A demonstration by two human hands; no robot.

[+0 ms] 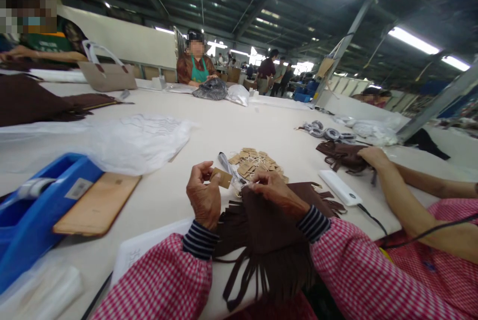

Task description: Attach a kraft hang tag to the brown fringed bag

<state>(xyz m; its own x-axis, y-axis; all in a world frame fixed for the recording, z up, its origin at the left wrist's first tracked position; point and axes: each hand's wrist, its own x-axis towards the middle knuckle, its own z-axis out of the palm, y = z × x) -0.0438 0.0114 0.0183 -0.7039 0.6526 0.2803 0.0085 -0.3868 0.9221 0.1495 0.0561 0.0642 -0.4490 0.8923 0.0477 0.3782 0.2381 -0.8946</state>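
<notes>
Between the thumb and fingers of my left hand [204,196] is a small brown card tag [221,177]. My right hand [278,191] pinches at the top corner of a dark brown fringed bag [274,225], near a metal ring; what exactly sits in its fingertips is too small to make out. The bag lies at the table's front edge, its fringe spread to the left and hanging toward me. Just behind both hands is a pile of brown card tags [257,160] with white strings. A grey wrapped strap piece [226,161] rests beside that pile.
On the left stand a blue tape dispenser [48,205], a phone in an orange-tan case [97,204] and clear plastic bags [138,141]. A white power bank [340,187] with a black cable lies right. A co-worker's hand [375,158] touches another brown fringed bag [343,155]. Wrapped rings [330,133] lie beyond.
</notes>
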